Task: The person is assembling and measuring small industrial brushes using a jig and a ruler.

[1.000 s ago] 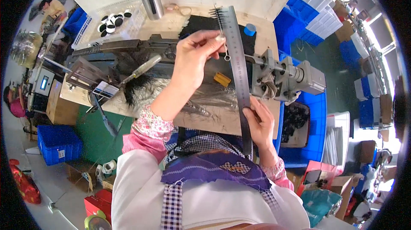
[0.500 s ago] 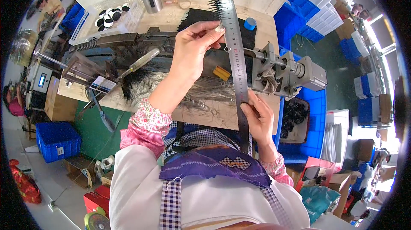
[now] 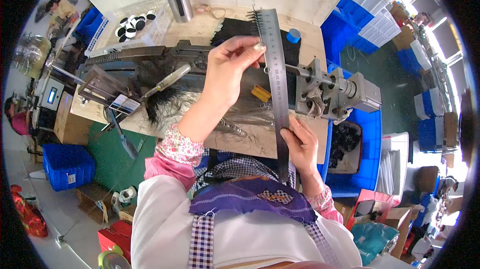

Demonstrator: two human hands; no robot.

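Note:
My left hand [image 3: 225, 71] is closed, thumb and finger pinching a thin wire brush [image 3: 257, 20]. Black bristles fan out at its upper end, and a small loop shows at the lower end of its wire. The brush lies along the left edge of a long steel ruler [image 3: 278, 81], held upright over the bench. My right hand [image 3: 302, 144] grips the ruler low down, thumb in front. Behind and below are wire pieces with dark fibres [image 3: 230, 128] and a yellow block [image 3: 260, 94].
A motor-driven machine [image 3: 345, 89] is at the bench's right, a dark metal rail [image 3: 150, 56] across its middle. A white basket [image 3: 159, 29] of black-and-white rolls and a steel flask [image 3: 178, 1] are at the back. A blue bin [image 3: 369, 139] stands at the right.
The ruler and brush sit slightly lower in view, and the whole bench has shifted a little downward. Both hands keep the same grips.

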